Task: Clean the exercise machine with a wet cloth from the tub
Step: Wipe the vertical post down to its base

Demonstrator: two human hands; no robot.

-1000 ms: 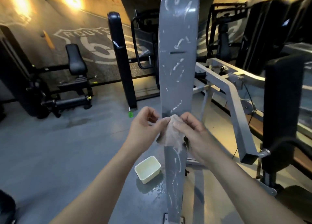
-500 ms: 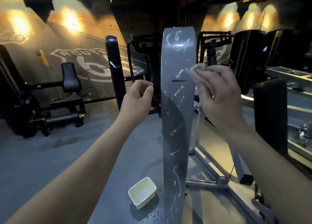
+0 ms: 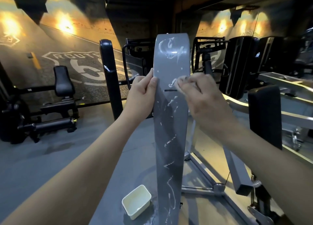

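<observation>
Brace with left hand [image 3: 142, 92] gripping the panel [image 3: 171, 123] at its left edge, press the cloth [image 3: 181, 80] bunched in curled fingers [image 3: 196, 84] of right hand [image 3: 203, 102] flat by the slot [image 3: 170, 90], right edge, then sweep long overlapping strokes down the streaks [image 3: 170, 141] toward the tub [image 3: 136, 202] on the floor [image 3: 67, 157].

Left of the grey upright panel [image 3: 171, 123] the floor [image 3: 50, 165] lies open, save the cream tub [image 3: 142, 209] just beside the panel's foot and a black post [image 3: 110, 82] farther back. The right side is tighter (a black pad [image 3: 264, 116] near, grey frame struts [image 3: 236, 172] slanting low). The left hand [image 3: 140, 96] grips the panel's left edge; the right hand [image 3: 203, 99] presses a cloth [image 3: 182, 80] on its right edge.
</observation>
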